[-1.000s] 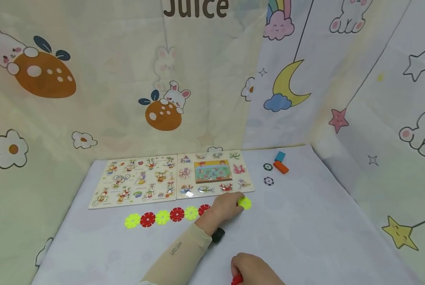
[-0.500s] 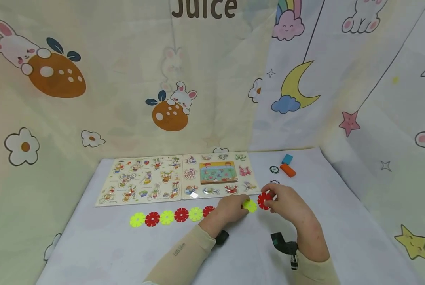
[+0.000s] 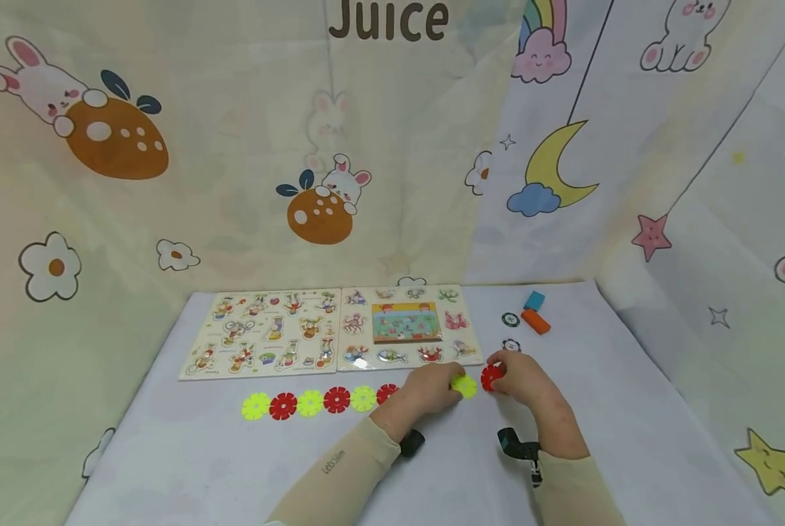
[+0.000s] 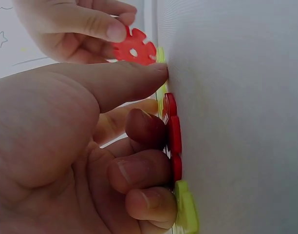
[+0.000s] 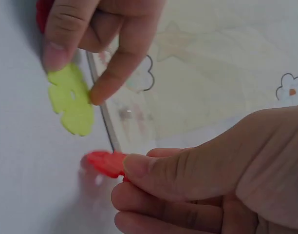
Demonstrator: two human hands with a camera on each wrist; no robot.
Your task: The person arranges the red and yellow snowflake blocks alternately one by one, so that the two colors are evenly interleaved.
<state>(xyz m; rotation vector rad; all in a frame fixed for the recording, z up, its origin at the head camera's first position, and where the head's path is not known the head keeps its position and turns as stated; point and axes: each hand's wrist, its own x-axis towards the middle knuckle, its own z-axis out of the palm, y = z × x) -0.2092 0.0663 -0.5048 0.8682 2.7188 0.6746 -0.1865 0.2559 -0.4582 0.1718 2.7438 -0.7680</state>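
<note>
A row of red and yellow-green interlocking discs runs across the table; one red disc lies near its middle. My left hand reaches over the row's right part and hides some of it. Its thumb and a finger pinch the edges of the yellow-green disc at the right end, seen clearly in the right wrist view. Just right of that, my right hand pinches a red disc between thumb and fingers. In the right wrist view, this red disc is tilted and apart from the yellow-green one.
Two picture puzzle boards, a left one and a right one, lie behind the row. Farther right are two round chips, a blue block and an orange block. A printed cloth backdrop rises behind.
My right hand has come up from the table's near side with the red disc and now holds it beside the yellow-green disc. The left hand keeps its place at the row's end.
</note>
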